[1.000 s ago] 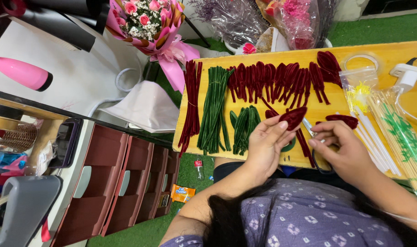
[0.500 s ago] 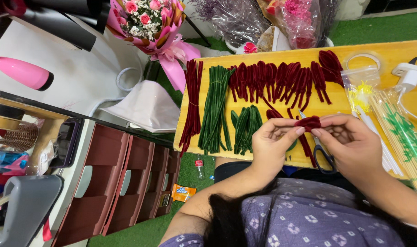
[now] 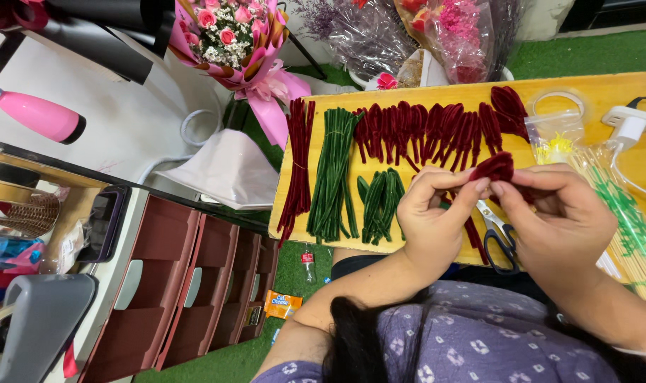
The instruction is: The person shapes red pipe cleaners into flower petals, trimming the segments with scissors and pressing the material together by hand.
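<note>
A folded dark red fuzzy pipe-cleaner piece point(image 3: 494, 167) is pinched between the closed fingertips of the left hand point(image 3: 433, 213) and right hand point(image 3: 560, 220), above black-handled scissors point(image 3: 499, 237) on the yellow wooden board point(image 3: 408, 99). Beyond, green pipe-cleaner bundles point(image 3: 333, 174) are laid.

Bright, even light; sharp, wide-angle edge distortion

Probably a florist's craft workshop: wrapped bouquets point(image 3: 232, 35), chenille stems point(image 3: 333, 170).
</note>
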